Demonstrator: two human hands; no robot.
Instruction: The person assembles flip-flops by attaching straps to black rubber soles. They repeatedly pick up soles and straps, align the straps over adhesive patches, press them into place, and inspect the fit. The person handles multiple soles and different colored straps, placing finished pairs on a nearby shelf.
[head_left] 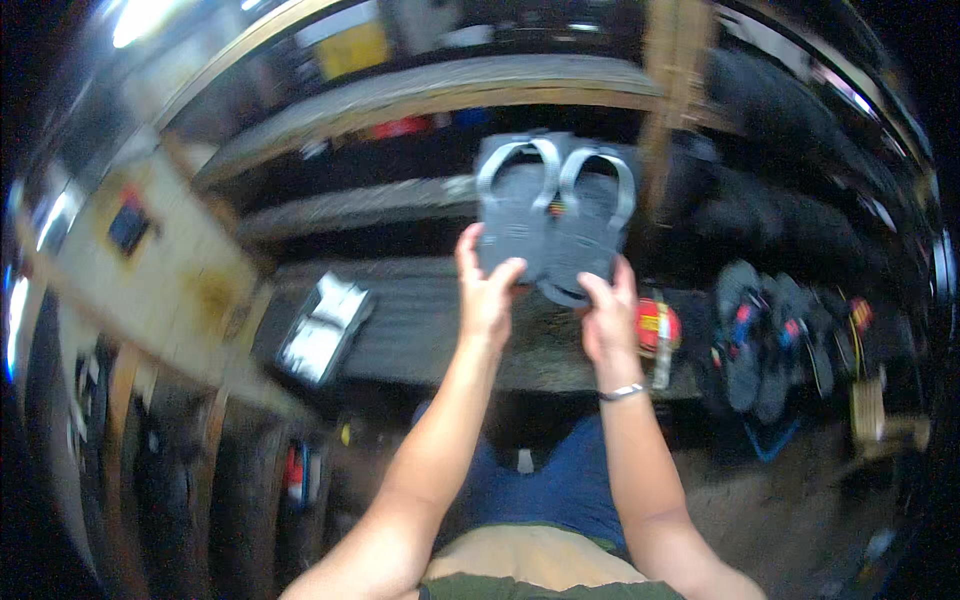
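Note:
A pair of dark grey sandals [520,215] with pale grey straps is held up side by side, straps toward the far end. My left hand [486,285] is closed on the near left edge of the pair, its thumb on top of the left sandal. On the near right edge, my right hand [608,305] grips the other sandal, thumb also on top. A band circles my right wrist. The fingers under the soles are hidden.
Below the sandals runs a dark wooden bench [420,320]. On it lie a white package [325,330] at left, a red round thing with a tape-like strip [657,330], and several dark sandals [765,335] at right. Wooden shelves [440,95] rise behind.

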